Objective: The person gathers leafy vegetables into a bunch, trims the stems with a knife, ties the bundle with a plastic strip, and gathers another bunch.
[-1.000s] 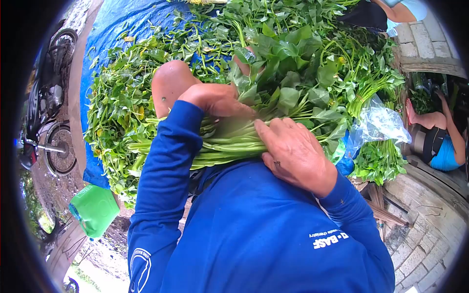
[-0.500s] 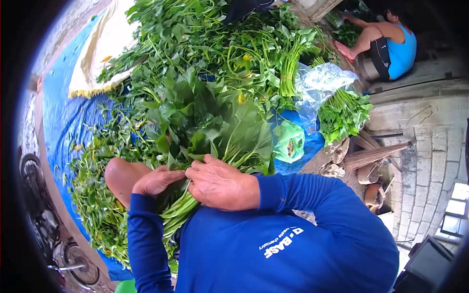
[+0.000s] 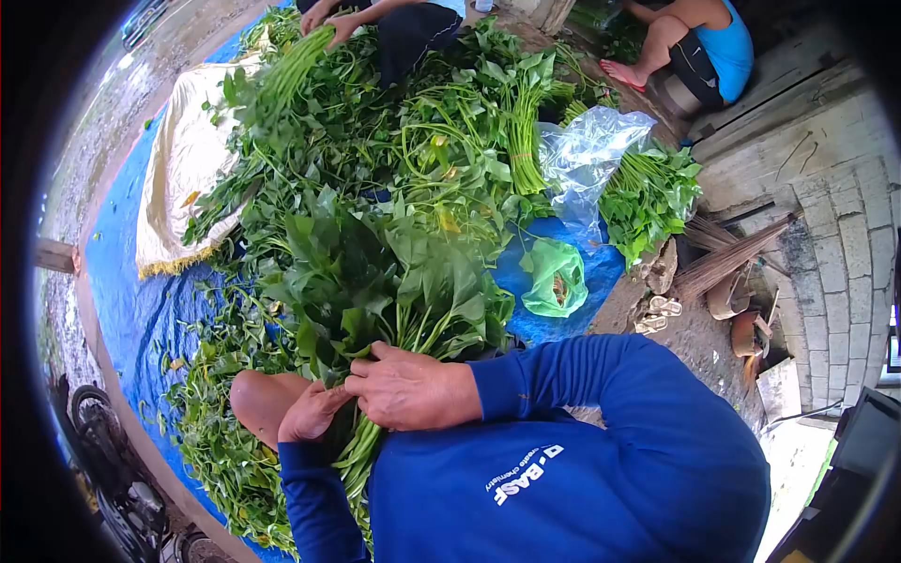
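Observation:
A bunch of leafy greens (image 3: pixel 352 291) lies across my lap, its broad leaves pointing away from me and its stems (image 3: pixel 361 450) running back toward my body. My right hand (image 3: pixel 408 387) is closed over the stems from the right side. From the left, my left hand (image 3: pixel 314 411) grips the same bunch, thumb up and close to the right hand's fingers. The undersides of both hands and some of the stems are hidden. Around the bunch spreads a heap of loose leafy stalks (image 3: pixel 235 441).
The heap covers much of a blue tarp (image 3: pixel 122 319). A whitish sack (image 3: pixel 183 159), a clear plastic bag (image 3: pixel 596 150) and a green plastic bag (image 3: pixel 554 277) lie about it. One co-worker's hands (image 3: pixel 328 21) hold stalks; another person (image 3: pixel 727 52) sits far right. A broom (image 3: pixel 737 255) lies at right.
The view has shifted, bringing the co-worker with the stalks into sight at the top. Both my hands remain on the bunch, close together.

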A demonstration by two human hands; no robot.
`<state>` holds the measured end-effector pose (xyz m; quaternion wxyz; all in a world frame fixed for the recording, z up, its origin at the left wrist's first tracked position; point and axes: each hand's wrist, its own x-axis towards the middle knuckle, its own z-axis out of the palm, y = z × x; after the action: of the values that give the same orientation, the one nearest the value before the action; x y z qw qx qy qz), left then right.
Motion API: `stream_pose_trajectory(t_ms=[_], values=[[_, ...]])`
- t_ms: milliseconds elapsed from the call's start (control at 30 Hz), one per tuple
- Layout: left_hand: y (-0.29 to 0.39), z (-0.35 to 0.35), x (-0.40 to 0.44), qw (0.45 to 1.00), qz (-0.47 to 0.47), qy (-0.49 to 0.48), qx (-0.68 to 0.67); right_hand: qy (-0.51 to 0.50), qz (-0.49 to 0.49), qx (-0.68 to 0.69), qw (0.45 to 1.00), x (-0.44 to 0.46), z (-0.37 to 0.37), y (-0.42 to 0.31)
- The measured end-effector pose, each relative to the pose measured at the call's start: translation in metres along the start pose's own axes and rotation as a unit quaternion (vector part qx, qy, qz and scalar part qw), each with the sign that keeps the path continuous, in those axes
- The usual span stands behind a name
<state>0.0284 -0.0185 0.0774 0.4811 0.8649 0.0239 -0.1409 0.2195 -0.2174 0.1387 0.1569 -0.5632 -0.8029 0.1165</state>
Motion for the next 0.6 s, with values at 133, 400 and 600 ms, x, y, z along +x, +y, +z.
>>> stream_pose_trajectory(t_ms=[133, 400, 600], values=[[0.001, -0.015, -0.024, 0.997, -0.042, 0.056, -0.042, 0.015, -0.02, 0.002, 1.0, 0.014, -0.015, -0.003], [0.027, -0.056, -0.041, 0.94, -0.196, 0.265, -0.087, 0.125, -0.029, -0.087, 0.988, 0.056, 0.0, -0.003], [-0.018, -0.056, -0.033, 0.944, -0.171, 0.243, 0.14, 0.162, -0.003, -0.115, 0.98, 0.04, 0.026, -0.014]])
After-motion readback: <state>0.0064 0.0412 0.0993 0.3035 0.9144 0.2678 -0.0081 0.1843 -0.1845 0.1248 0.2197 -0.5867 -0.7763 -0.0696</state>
